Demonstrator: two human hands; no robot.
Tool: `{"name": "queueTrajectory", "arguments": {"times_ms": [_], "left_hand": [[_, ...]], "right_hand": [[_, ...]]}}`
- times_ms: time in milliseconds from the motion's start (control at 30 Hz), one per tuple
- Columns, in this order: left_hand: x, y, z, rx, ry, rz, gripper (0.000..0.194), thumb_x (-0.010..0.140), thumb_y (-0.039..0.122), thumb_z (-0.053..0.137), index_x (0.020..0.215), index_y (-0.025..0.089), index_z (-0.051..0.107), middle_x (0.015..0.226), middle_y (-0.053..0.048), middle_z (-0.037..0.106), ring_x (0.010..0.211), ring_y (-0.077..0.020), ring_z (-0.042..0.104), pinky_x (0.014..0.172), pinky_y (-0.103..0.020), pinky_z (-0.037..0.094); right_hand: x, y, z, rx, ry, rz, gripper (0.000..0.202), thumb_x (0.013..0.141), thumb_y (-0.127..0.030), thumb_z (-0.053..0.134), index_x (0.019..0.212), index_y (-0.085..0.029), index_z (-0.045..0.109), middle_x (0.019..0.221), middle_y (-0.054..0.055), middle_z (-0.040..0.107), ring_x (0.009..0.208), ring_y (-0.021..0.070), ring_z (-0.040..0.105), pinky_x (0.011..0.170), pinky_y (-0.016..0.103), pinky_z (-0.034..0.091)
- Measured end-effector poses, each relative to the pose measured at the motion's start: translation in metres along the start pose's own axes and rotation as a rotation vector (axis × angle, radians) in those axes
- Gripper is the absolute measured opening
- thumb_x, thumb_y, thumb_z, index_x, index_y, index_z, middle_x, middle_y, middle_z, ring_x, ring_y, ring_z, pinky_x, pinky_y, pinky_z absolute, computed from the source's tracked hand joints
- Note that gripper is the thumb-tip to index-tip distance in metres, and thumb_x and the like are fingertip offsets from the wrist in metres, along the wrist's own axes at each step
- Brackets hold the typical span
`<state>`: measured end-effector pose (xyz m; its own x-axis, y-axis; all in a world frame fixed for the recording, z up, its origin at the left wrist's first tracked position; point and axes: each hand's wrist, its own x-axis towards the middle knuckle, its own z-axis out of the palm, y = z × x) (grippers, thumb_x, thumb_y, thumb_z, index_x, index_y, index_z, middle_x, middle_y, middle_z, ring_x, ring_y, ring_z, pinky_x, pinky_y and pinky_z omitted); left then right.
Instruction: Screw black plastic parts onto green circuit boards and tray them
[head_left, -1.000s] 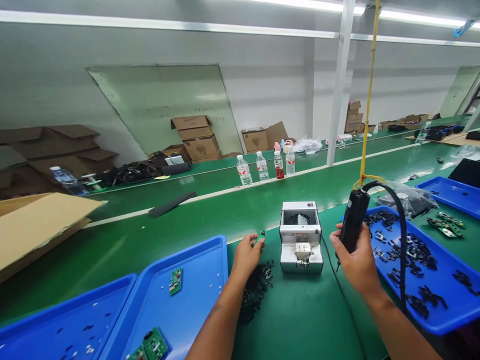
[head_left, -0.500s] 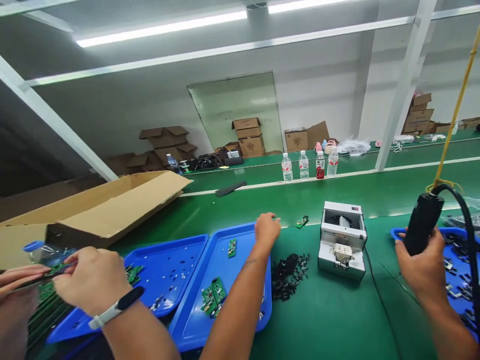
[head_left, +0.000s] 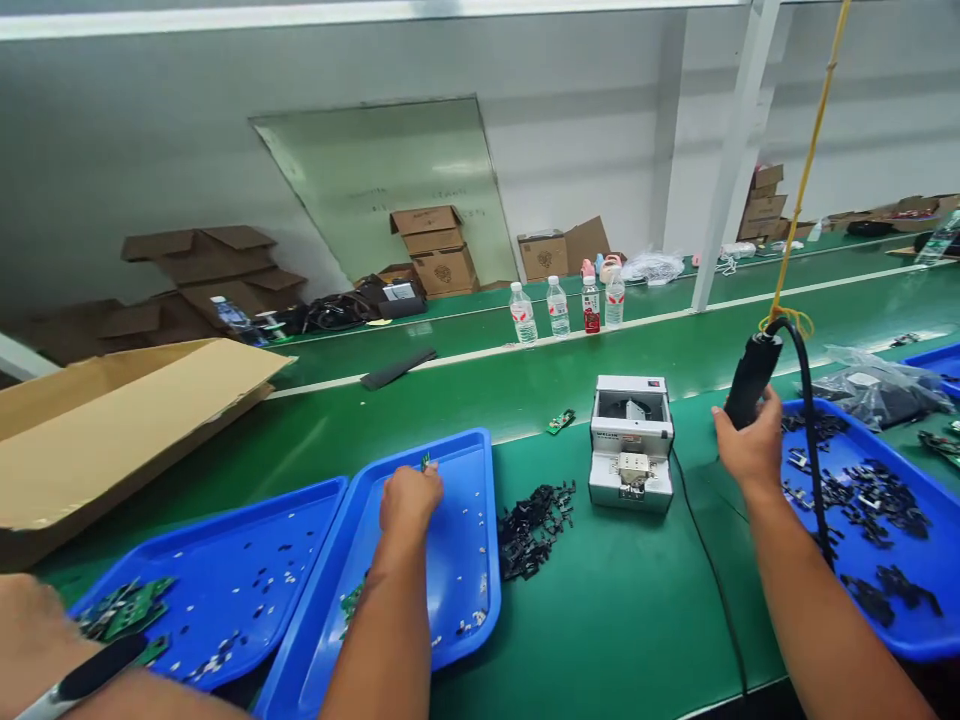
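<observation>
My left hand (head_left: 409, 500) is over the middle blue tray (head_left: 491, 560), its fingers closed on a small green circuit board (head_left: 426, 461), mostly hidden by the hand. More green circuit boards (head_left: 351, 603) lie in that tray, partly behind my forearm. To the right, my right hand (head_left: 752, 440) is wrapped round a black electric screwdriver (head_left: 752, 378), held tilted and hanging from a yellow cord (head_left: 810, 170). Between my hands stand a grey-white benchtop machine (head_left: 631, 445) and a pile of small black parts (head_left: 534, 530).
At far left is a co-worker's arm with a watch (head_left: 97, 670), beside a left blue tray (head_left: 225, 525). A right blue tray (head_left: 930, 590) holds black parts. One circuit board (head_left: 561, 421) lies behind the machine. Several bottles (head_left: 557, 308) and a large open carton (head_left: 135, 410) stand farther back.
My left hand has moved from the tray's right edge over its middle and taken hold of the single circuit board lying there. The view has turned right and down; my right hand keeps the screwdriver.
</observation>
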<state>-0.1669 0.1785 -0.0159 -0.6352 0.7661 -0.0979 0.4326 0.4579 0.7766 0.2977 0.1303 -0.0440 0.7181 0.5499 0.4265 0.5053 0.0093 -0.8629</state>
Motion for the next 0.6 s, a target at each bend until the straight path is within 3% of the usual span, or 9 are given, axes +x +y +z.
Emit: {"name": "queueTrajectory", "arguments": {"times_ms": [133,200,267,367,433,500,567,600], "left_hand": [[-0.051,0.018,0.016,-0.394,-0.263,0.194,0.037,0.090,0.050,0.064,0.109,0.019,0.067,0.100,-0.006,0.070,0.095,-0.0224,0.069,0.087,-0.039,0.060],[-0.080,0.020,0.024,-0.858,-0.511,0.213,0.040,0.082,0.048,0.076,0.109,0.019,0.067,0.103,-0.004,0.070,0.091,-0.0182,0.069,0.088,-0.038,0.060],[-0.102,0.019,0.030,-1.116,-0.672,0.165,0.043,0.074,0.041,0.087,0.106,0.018,0.069,0.105,-0.005,0.071,0.094,-0.0182,0.069,0.088,-0.035,0.060],[-0.118,0.016,0.034,-1.166,-0.715,0.100,0.044,0.071,0.034,0.091,0.106,0.017,0.071,0.109,-0.006,0.073,0.086,-0.0145,0.068,0.067,-0.022,0.055],[-0.119,0.014,0.035,-1.177,-0.702,0.061,0.044,0.069,0.030,0.092,0.105,0.017,0.071,0.111,-0.006,0.073,0.074,-0.0102,0.064,0.055,-0.018,0.049],[-0.119,0.013,0.035,-1.213,-0.684,-0.005,0.042,0.066,0.022,0.092,0.101,0.017,0.070,0.109,-0.005,0.074,0.069,-0.0089,0.065,0.055,-0.017,0.050],[-0.117,0.011,0.036,-1.247,-0.649,-0.085,0.040,0.063,0.013,0.090,0.095,0.017,0.066,0.101,-0.003,0.075,0.074,-0.0115,0.069,0.063,-0.019,0.056],[-0.117,0.010,0.037,-1.254,-0.636,-0.116,0.040,0.062,0.010,0.089,0.092,0.017,0.064,0.096,-0.002,0.074,0.079,-0.0136,0.072,0.067,-0.020,0.058]], "right_hand": [[0.005,-0.003,0.008,-0.005,-0.010,-0.002,0.079,0.077,-0.034,0.067,0.148,-0.015,0.041,0.117,0.015,0.067,0.099,0.0272,0.066,0.095,0.047,0.052],[0.007,-0.005,0.008,-0.007,-0.028,-0.011,0.076,0.077,-0.033,0.066,0.147,-0.015,0.041,0.119,0.016,0.066,0.103,0.0273,0.065,0.098,0.048,0.052],[0.004,-0.012,0.000,-0.034,-0.010,-0.069,0.081,0.078,-0.034,0.069,0.149,-0.013,0.037,0.130,0.019,0.060,0.114,0.0289,0.062,0.105,0.050,0.049],[-0.024,-0.038,-0.020,-0.066,0.098,-0.292,0.083,0.083,-0.035,0.072,0.153,-0.015,0.034,0.145,0.021,0.048,0.134,0.0322,0.052,0.115,0.054,0.042],[-0.059,-0.061,-0.029,-0.002,0.078,-0.428,0.066,0.091,-0.032,0.067,0.150,-0.022,0.042,0.134,0.015,0.059,0.125,0.0302,0.059,0.108,0.052,0.049],[-0.100,-0.078,-0.027,0.080,-0.258,-0.524,0.043,0.096,-0.025,0.062,0.138,-0.031,0.056,0.117,0.008,0.069,0.108,0.0256,0.067,0.100,0.045,0.055],[-0.138,-0.086,-0.012,0.097,-0.731,-0.605,0.033,0.099,-0.024,0.058,0.131,-0.030,0.063,0.107,0.006,0.072,0.096,0.0234,0.070,0.086,0.038,0.059],[-0.154,-0.087,-0.001,0.040,-0.906,-0.583,0.028,0.100,-0.025,0.057,0.126,-0.029,0.066,0.106,0.007,0.073,0.093,0.0236,0.071,0.083,0.037,0.059]]}}
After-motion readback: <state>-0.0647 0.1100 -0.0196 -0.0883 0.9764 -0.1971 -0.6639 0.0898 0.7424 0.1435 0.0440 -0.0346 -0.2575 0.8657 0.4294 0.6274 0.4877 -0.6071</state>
